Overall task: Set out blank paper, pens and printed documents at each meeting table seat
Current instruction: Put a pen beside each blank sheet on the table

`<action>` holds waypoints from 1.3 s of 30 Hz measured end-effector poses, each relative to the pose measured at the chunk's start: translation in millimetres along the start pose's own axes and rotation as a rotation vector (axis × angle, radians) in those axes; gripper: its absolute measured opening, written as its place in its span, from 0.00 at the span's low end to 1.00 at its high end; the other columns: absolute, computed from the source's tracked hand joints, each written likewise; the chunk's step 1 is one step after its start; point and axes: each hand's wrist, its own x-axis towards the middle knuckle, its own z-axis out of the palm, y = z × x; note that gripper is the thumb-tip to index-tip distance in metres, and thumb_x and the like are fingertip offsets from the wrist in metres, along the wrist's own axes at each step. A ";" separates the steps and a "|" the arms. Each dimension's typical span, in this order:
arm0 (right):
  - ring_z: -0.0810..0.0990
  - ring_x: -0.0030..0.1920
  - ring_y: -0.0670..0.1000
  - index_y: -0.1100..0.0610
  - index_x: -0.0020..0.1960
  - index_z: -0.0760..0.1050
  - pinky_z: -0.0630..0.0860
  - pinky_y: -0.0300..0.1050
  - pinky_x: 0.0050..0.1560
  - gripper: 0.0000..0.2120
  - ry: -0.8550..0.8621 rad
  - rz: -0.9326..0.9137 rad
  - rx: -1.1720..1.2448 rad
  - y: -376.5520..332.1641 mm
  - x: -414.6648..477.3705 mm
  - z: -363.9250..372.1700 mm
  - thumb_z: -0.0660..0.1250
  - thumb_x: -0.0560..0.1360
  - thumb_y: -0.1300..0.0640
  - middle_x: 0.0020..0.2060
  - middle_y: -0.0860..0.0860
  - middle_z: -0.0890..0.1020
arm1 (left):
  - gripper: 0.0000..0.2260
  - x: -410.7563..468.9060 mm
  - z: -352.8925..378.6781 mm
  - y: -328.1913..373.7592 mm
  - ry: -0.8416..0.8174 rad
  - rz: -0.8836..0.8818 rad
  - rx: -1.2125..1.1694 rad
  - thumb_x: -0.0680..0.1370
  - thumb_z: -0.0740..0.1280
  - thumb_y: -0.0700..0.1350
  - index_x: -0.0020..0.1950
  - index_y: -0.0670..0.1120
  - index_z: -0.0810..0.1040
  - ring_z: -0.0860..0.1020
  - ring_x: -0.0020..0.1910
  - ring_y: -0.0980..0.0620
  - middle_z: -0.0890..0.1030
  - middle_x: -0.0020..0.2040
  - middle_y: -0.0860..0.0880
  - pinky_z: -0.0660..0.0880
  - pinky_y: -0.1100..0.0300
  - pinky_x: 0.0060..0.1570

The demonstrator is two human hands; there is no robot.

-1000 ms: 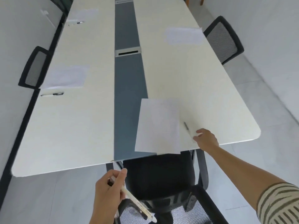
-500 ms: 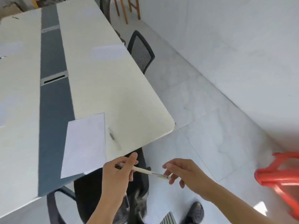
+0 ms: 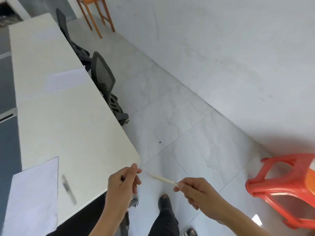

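Note:
My right hand (image 3: 196, 193) pinches the end of a cream pen (image 3: 162, 180) over the floor, just past the table corner. My left hand (image 3: 123, 185) is curled round something dark, seemingly another pen, only its tip (image 3: 122, 176) showing. On the long white table (image 3: 68, 120) a blank sheet (image 3: 32, 196) lies at the near seat with a blurred dark pen (image 3: 69, 189) beside it. A second white sheet (image 3: 68, 80) lies further along the right edge.
Two black mesh chairs (image 3: 104, 79) stand tucked at the table's right side. A red plastic stool (image 3: 283, 186) sits at the right on the tiled floor. Orange wooden chair legs (image 3: 97, 16) stand far back by the wall. My leg and shoe (image 3: 164, 203) are below.
The view has swung right, away from the table end. My right hand has taken a cream pen from my left hand and pulled it away to the right.

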 end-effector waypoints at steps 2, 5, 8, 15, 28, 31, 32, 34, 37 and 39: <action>0.64 0.25 0.44 0.61 0.44 0.82 0.63 0.35 0.27 0.13 0.078 0.028 0.018 -7.5 21.2 -25.7 0.61 0.81 0.60 0.22 0.44 0.68 | 0.16 29.2 2.3 2.0 0.018 -0.015 -0.017 0.78 0.63 0.50 0.39 0.41 0.82 0.69 0.25 0.49 0.77 0.29 0.42 0.64 0.64 0.23; 0.61 0.23 0.46 0.61 0.39 0.81 0.60 0.36 0.25 0.14 0.212 0.057 0.033 -25.5 61.4 -70.6 0.62 0.80 0.60 0.21 0.47 0.65 | 0.15 80.9 9.5 9.5 0.052 -0.046 -0.075 0.80 0.62 0.47 0.42 0.38 0.81 0.68 0.24 0.50 0.77 0.29 0.43 0.61 0.65 0.20; 0.60 0.24 0.48 0.58 0.35 0.81 0.58 0.40 0.27 0.16 0.345 0.071 0.020 -56.5 106.5 -107.8 0.65 0.79 0.54 0.21 0.49 0.64 | 0.15 139.2 20.2 29.3 0.055 -0.063 -0.108 0.81 0.61 0.47 0.42 0.38 0.81 0.68 0.25 0.50 0.77 0.28 0.44 0.60 0.65 0.21; 0.60 0.21 0.48 0.62 0.36 0.79 0.60 0.43 0.29 0.17 0.397 0.032 0.030 -166.8 210.0 -142.8 0.63 0.79 0.53 0.20 0.51 0.64 | 0.15 264.7 31.0 124.6 0.042 0.015 -0.134 0.81 0.61 0.46 0.43 0.39 0.81 0.69 0.25 0.50 0.78 0.27 0.46 0.62 0.64 0.21; 0.59 0.18 0.48 0.67 0.37 0.78 0.56 0.36 0.23 0.16 0.219 -0.040 -0.065 -296.6 456.0 -233.5 0.64 0.79 0.58 0.18 0.51 0.63 | 0.17 437.7 35.3 194.7 0.373 -0.067 -0.255 0.81 0.59 0.46 0.43 0.36 0.80 0.70 0.21 0.50 0.78 0.26 0.42 0.59 0.65 0.23; 0.59 0.19 0.48 0.67 0.37 0.78 0.56 0.37 0.24 0.16 0.147 -0.049 -0.109 -336.9 516.8 -254.2 0.64 0.79 0.58 0.19 0.52 0.63 | 0.17 478.5 45.0 221.3 0.445 -0.067 -0.282 0.81 0.59 0.46 0.44 0.36 0.80 0.70 0.22 0.48 0.78 0.27 0.42 0.59 0.65 0.22; 0.59 0.19 0.48 0.67 0.37 0.78 0.57 0.38 0.26 0.16 0.105 -0.052 -0.134 -352.1 536.0 -257.3 0.64 0.79 0.58 0.19 0.52 0.63 | 0.17 490.2 46.4 231.8 0.467 -0.060 -0.296 0.81 0.59 0.46 0.44 0.36 0.80 0.70 0.22 0.48 0.78 0.28 0.41 0.59 0.65 0.21; 0.59 0.20 0.48 0.67 0.38 0.78 0.57 0.39 0.27 0.16 0.024 -0.052 -0.192 -380.5 574.3 -258.1 0.64 0.79 0.57 0.20 0.51 0.63 | 0.17 509.5 47.8 245.4 0.536 -0.050 -0.325 0.81 0.59 0.47 0.44 0.37 0.81 0.69 0.24 0.47 0.77 0.29 0.41 0.60 0.64 0.21; 0.61 0.23 0.48 0.65 0.40 0.79 0.58 0.40 0.27 0.16 -0.110 -0.055 -0.304 -422.1 623.4 -242.7 0.64 0.79 0.54 0.21 0.50 0.64 | 0.17 524.6 43.6 249.9 0.644 -0.074 -0.369 0.81 0.59 0.47 0.43 0.38 0.81 0.69 0.25 0.47 0.77 0.29 0.40 0.59 0.63 0.23; 0.62 0.24 0.49 0.64 0.40 0.80 0.59 0.42 0.28 0.16 -0.184 -0.086 -0.363 -447.3 655.5 -226.0 0.63 0.80 0.54 0.22 0.50 0.65 | 0.17 532.0 35.3 247.9 0.716 -0.110 -0.405 0.81 0.59 0.47 0.43 0.38 0.81 0.70 0.25 0.47 0.78 0.29 0.40 0.59 0.63 0.24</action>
